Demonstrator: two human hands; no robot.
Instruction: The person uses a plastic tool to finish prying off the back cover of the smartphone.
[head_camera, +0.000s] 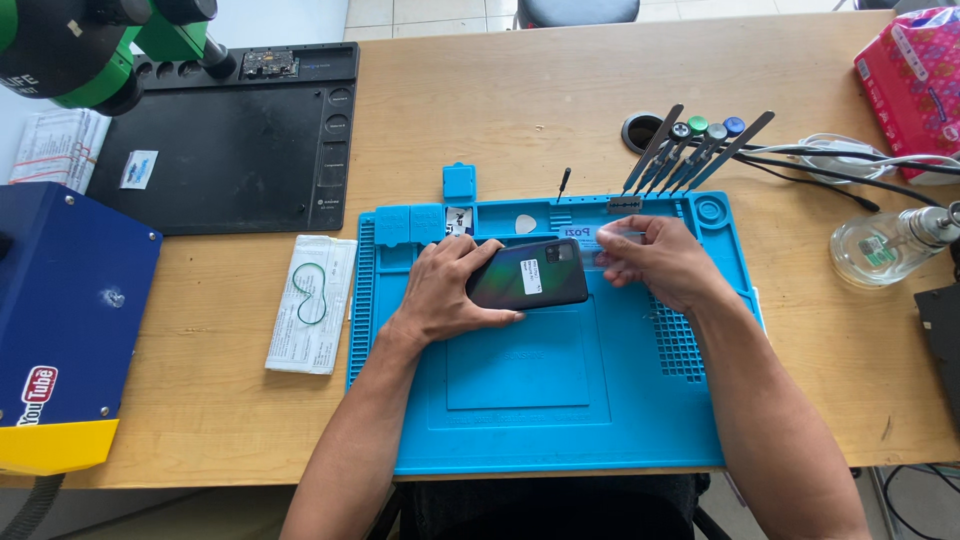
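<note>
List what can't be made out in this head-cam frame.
- Phone front: faces down on the blue mat, head view; left hand covers its left end.
- Right hand: fingertips blurred; what they pinch at the phone's edge is unclear.
- Microscope: cut off by the top-left edge.
- Pink tissue pack: cut off by the right edge.
- Tool tips: too small to tell types.

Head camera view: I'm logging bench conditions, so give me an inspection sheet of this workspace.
Surface: wooden table with a blue repair mat.
Job's things: dark phone, back up, on the mat.
Clutter: tool row, black mat, pink tissue pack, glass bottle.
Hands: left hand grips the phone; right hand fingers at its camera end.
Cables: black and white leads at right.
Surroundings: blue box, green microscope.
</note>
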